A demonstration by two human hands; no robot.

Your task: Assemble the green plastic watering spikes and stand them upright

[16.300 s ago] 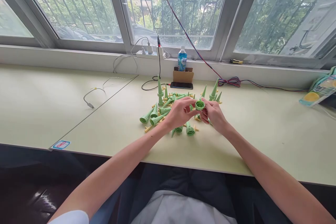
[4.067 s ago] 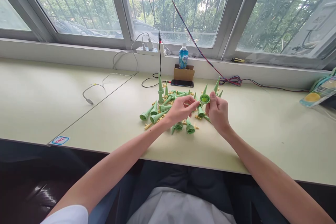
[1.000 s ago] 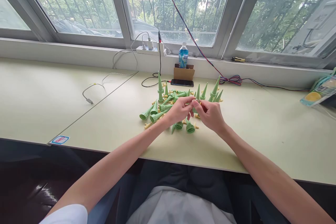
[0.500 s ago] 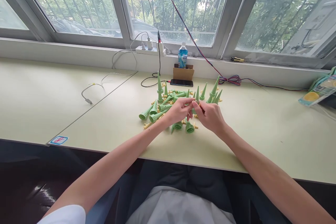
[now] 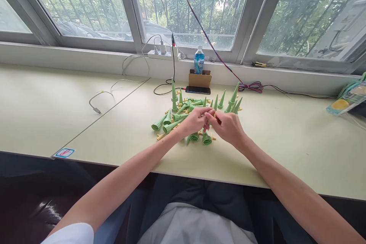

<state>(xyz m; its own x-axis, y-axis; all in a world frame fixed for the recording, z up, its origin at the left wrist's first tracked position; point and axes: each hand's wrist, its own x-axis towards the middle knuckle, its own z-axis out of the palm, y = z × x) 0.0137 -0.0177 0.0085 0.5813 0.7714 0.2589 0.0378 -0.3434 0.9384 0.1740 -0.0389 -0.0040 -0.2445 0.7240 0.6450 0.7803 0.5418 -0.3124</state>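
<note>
My left hand (image 5: 196, 120) and my right hand (image 5: 228, 125) meet just above the near side of a heap of green plastic plant-watering spikes. Both have their fingers pinched together. At my right fingertips shows a small yellow valve piece (image 5: 215, 115). A bit of green is visible between the hands, apparently a spike in my left fingers, mostly hidden. Several spikes lie on their sides left of my hands, like the open-ended spike (image 5: 169, 127). An open-ended spike (image 5: 207, 138) lies below my fingers. Others stand upright behind, such as a tall spike (image 5: 174, 95) and a tilted spike (image 5: 233, 97).
Yellow valve pieces (image 5: 161, 136) are scattered among the spikes. At the table's back lie a black phone (image 5: 198, 90), a cardboard box (image 5: 199, 80) holding a blue bottle (image 5: 199, 61), and a coiled cable (image 5: 251, 87). A white cable (image 5: 98, 93) lies left; a package (image 5: 347, 99) sits far right.
My right thumb and fingers have shifted slightly left, closer against my left fingertips, and the yellow piece has turned more upright. The left hand and the heap look the same.
</note>
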